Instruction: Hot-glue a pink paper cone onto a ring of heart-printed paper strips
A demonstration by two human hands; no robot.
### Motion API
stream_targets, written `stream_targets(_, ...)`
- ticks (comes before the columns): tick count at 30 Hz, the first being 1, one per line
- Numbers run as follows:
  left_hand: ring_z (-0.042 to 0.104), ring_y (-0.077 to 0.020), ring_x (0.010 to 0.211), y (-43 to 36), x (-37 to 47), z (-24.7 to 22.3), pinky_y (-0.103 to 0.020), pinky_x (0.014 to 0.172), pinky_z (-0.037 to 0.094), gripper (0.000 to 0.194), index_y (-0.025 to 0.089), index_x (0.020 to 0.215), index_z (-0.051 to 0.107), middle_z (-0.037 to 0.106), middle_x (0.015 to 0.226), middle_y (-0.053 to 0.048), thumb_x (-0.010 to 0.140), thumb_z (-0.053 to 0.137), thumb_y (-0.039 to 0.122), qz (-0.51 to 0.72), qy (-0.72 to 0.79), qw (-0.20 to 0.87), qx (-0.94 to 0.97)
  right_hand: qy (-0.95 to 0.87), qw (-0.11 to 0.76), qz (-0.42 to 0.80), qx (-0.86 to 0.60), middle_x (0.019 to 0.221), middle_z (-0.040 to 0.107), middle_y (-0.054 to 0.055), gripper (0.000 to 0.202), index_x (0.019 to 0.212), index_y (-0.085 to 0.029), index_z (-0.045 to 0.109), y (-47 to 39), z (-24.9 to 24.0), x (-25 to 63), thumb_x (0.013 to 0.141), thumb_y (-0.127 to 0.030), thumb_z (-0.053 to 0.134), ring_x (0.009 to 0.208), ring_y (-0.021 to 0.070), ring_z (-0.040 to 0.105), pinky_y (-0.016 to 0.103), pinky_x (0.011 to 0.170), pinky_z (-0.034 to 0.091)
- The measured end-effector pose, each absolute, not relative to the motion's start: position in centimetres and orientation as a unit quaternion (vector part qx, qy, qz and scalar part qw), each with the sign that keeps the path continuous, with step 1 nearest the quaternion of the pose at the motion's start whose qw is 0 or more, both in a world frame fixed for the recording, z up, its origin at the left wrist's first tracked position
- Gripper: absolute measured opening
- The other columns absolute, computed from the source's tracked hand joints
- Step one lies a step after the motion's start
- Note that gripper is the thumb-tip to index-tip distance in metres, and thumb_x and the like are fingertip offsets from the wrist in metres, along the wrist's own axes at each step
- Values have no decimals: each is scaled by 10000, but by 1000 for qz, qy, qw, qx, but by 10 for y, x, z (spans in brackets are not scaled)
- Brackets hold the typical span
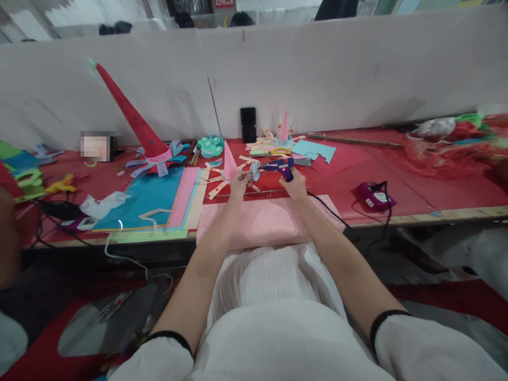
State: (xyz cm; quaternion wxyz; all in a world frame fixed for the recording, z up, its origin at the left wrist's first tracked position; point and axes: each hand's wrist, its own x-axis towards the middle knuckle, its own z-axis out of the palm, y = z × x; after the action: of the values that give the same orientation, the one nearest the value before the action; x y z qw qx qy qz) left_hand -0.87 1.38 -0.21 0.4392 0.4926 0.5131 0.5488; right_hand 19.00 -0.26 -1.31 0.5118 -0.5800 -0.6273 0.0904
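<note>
My right hand point(294, 185) is wrapped round a dark purple hot glue gun point(284, 167) whose nozzle points left. The nozzle meets a small light-blue patterned paper piece point(255, 168); whether they touch I cannot tell. My left hand point(239, 186) has its fingers closed at the near edge of that paper piece. Just behind the left hand stands a pink paper cone point(229, 163), with cream patterned paper strips point(217, 189) spread out around its base. Both hands are above a red sheet, beyond a folded pink sheet point(262, 219) at the table's front edge.
A tall red cone hat point(133, 108) stands left, behind coloured paper sheets point(153, 198). A black phone point(248, 125) leans on the white partition point(317, 74). A second pink cone point(283, 129) is behind the glue gun. On the right are a purple box point(375, 196) with a cable and a stick point(357, 140).
</note>
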Motion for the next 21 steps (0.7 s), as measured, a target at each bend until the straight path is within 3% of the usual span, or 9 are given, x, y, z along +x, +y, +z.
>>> stream_targets(5,586,-127,798,11,-11,-3,-298,708,509,216,122,949,585,608,927,-45,857,525,309,569,497,445,481,-625,513,96,-580,757,588,62,282,884,-135,575,-3,-13,189,648,-277,515,684,154,506,306,719,448)
stream_targets(9,591,-137,858,8,-9,1,-258,771,478,120,159,846,616,637,848,-15,790,613,265,591,477,451,469,-618,527,90,-576,761,599,64,300,893,-129,587,-3,-13,189,638,-272,520,683,154,506,306,716,445)
stream_targets(16,587,-138,946,-8,-11,5,-235,789,473,245,230,983,603,650,939,-4,749,652,280,616,356,541,448,-579,560,106,-583,729,598,48,336,938,-127,598,-5,-11,189,647,-287,540,629,133,483,279,671,431)
stream_targets(21,610,-109,788,-3,-8,5,-209,684,485,208,211,915,619,641,760,0,729,673,287,577,346,581,458,-543,569,114,-607,690,590,42,373,974,-120,600,-7,-8,189,668,-329,566,599,131,486,279,653,427)
